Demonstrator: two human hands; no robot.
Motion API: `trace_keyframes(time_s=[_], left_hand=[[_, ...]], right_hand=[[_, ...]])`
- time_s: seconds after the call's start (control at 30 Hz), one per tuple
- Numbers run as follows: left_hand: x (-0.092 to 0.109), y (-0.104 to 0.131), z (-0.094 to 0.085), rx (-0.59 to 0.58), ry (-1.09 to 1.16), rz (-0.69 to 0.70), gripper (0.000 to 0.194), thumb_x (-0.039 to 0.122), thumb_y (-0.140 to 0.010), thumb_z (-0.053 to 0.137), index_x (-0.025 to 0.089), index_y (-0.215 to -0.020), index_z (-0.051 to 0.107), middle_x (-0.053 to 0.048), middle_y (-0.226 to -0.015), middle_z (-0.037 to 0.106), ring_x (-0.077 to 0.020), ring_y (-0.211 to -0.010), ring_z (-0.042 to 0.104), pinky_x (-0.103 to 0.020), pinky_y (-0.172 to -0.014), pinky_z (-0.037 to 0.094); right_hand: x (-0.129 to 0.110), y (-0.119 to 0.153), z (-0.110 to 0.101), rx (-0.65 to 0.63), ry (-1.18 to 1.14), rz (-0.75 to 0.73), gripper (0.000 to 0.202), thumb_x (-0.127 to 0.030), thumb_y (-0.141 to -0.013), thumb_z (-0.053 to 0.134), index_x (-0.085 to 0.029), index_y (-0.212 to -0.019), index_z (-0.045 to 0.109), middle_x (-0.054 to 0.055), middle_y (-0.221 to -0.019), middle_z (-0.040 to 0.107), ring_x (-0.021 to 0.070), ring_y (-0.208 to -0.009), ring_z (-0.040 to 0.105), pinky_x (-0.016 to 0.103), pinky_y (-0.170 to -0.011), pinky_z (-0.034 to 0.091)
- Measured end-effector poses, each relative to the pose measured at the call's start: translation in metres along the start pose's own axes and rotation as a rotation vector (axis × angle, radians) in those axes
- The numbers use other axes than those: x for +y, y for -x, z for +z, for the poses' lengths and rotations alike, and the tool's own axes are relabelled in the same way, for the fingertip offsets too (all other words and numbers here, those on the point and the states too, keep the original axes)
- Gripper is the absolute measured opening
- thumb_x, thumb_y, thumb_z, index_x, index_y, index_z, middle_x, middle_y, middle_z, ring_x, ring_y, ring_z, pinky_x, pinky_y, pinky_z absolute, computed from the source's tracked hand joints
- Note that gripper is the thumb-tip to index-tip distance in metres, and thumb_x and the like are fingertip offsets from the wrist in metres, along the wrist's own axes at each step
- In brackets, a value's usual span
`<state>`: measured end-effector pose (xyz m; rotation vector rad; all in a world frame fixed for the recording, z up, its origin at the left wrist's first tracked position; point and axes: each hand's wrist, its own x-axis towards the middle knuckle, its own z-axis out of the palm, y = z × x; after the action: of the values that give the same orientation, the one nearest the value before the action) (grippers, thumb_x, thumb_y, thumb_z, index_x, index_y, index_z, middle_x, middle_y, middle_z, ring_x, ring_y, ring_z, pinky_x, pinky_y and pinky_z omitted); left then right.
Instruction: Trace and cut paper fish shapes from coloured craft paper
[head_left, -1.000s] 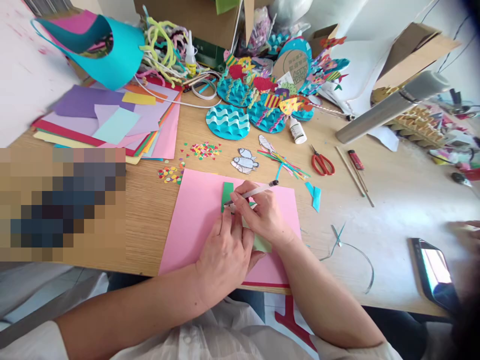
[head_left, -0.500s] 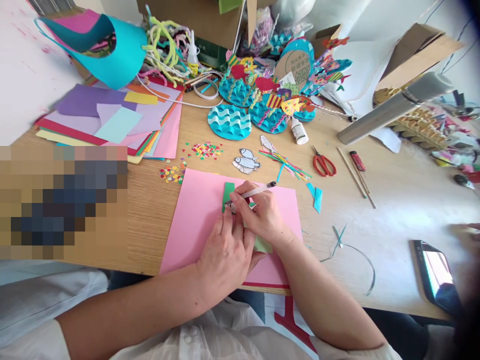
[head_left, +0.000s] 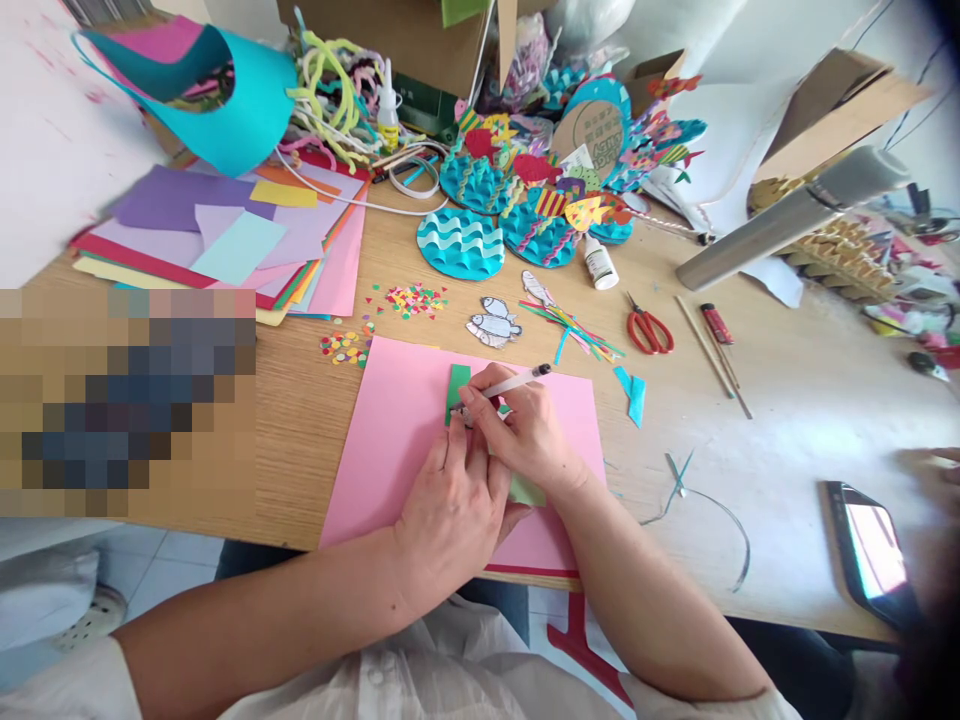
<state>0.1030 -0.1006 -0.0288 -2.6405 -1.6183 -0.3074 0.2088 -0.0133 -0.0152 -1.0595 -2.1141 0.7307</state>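
Observation:
A pink sheet (head_left: 375,460) lies on the table in front of me. My right hand (head_left: 525,425) is closed around a white pen (head_left: 517,381), its tip down at a small fish cutout beside my left fingertips. My left hand (head_left: 454,500) lies flat with its fingers spread, pressing on the papers. Under the hands are a dark green strip (head_left: 458,380) and a lighter green piece (head_left: 527,490), both partly covered. Fish cutouts (head_left: 493,323) rest just beyond the sheet.
Behind are blue wave-decorated discs (head_left: 460,245), a white bottle (head_left: 600,264) and stacked coloured paper (head_left: 180,200). Confetti (head_left: 416,300) lies beyond the sheet. Red-handled scissors (head_left: 649,330), sticks (head_left: 705,345) and a phone (head_left: 870,550) are to the right. Another person's hand shows at the right edge.
Both hands keep nearly the same pose, the pen still at the cutout. At the lower left, the pale clothing has shifted away, showing floor tiles and a shoe.

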Motion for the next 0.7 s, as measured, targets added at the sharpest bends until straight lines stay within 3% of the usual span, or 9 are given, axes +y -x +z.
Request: trace_keyframes(time_s=[0.7], left_hand=[[0.0005, -0.0005, 0.0013, 0.029, -0.003, 0.001, 0.06, 0.047, -0.09, 0.054, -0.003, -0.124, 0.057, -0.03, -0.125, 0.06, -0.0399, -0.112, 0.059, -0.046, -0.086, 0.046]], right_hand=[[-0.0014, 0.002, -0.0005, -0.019, 0.029, 0.002, 0.019, -0.024, -0.093, 0.049, -0.021, -0.075, 0.053, 0.002, -0.07, 0.058, 0.0127, -0.061, 0.053, 0.026, -0.056, 0.043]])
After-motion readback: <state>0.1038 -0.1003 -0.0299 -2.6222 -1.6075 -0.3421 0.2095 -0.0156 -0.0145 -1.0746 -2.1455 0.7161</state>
